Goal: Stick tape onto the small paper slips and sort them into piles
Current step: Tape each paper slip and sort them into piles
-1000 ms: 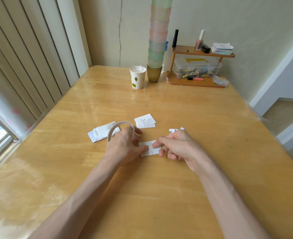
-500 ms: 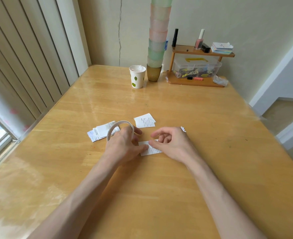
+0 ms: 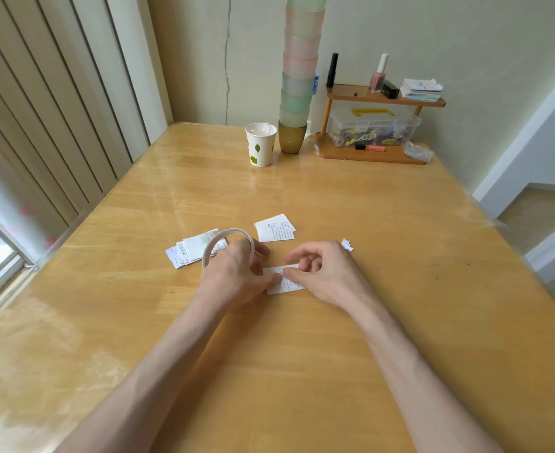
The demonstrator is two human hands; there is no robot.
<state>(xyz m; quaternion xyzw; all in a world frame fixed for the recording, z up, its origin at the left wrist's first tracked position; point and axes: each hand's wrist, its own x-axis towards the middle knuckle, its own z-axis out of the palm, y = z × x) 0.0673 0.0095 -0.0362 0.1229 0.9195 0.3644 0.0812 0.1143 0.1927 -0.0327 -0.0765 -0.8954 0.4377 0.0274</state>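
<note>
The left hand [image 3: 236,273] grasps a white tape roll [image 3: 233,229], fingers curled around the ring, and its thumb presses the left edge of a printed paper slip [image 3: 287,284] lying flat on the wooden tabletop [image 3: 433,289]. The right hand [image 3: 321,273] has curled fingers and its thumb tip on the same slip; I cannot tell whether it pinches anything. A pile of slips [image 3: 189,251] lies just left of the roll, and another pile [image 3: 276,227] sits behind the hands
</note>
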